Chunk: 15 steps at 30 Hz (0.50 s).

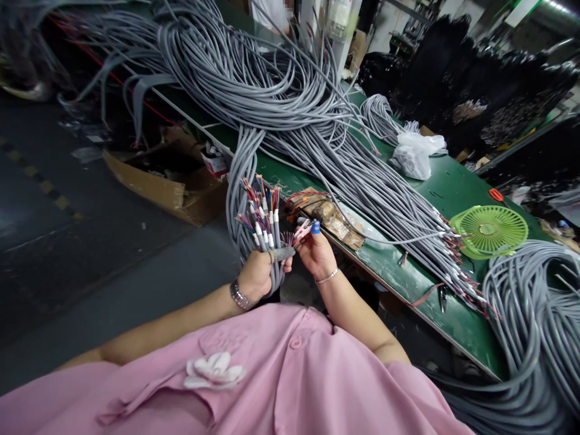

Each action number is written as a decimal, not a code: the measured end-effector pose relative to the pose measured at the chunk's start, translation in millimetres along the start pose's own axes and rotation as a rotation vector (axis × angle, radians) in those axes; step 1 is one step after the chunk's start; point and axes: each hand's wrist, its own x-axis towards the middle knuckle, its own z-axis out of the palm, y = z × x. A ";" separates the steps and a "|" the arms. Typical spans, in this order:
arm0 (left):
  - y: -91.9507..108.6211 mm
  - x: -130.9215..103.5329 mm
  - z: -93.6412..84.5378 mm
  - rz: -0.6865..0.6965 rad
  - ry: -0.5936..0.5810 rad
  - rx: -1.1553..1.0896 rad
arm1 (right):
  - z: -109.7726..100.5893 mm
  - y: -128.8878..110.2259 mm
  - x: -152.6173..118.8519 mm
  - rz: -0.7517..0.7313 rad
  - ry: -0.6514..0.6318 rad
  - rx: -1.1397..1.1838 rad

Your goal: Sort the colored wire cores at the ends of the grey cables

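Observation:
My left hand (257, 273) is closed around a bundle of grey cables (275, 232). Their stripped ends fan upward, with white sleeves and thin wires in several colours. A grey band (283, 254) lies across the thumb side; whether it is a finger cover or a cable is unclear. Close beside the bundle, my right hand (316, 251) pinches a small pink piece (302, 229), perhaps a clip, among fine wires. One fingertip of that hand wears a blue cover (316, 226). From the bundle, the cables run up to a big grey cable pile (254, 90) on the green table (394, 281).
Right of my hands, a taped brown packet (335, 219) lies at the table's edge. A light green plastic basket (489, 231), white plastic bag (419, 154) and coiled cables (530, 302) sit further right. An open cardboard box (181, 190) stands on the floor at the left.

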 end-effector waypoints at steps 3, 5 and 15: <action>-1.5 1.2 -0.6 0.009 -0.001 0.001 | 0.7 0.8 0.8 -0.008 0.005 0.013; -2.0 1.6 -0.5 0.012 0.002 -0.001 | 0.2 1.4 0.6 -0.001 -0.003 0.030; 1.7 -7.2 -3.7 -0.004 0.004 -0.005 | -2.6 -4.8 -5.5 0.110 -0.047 0.026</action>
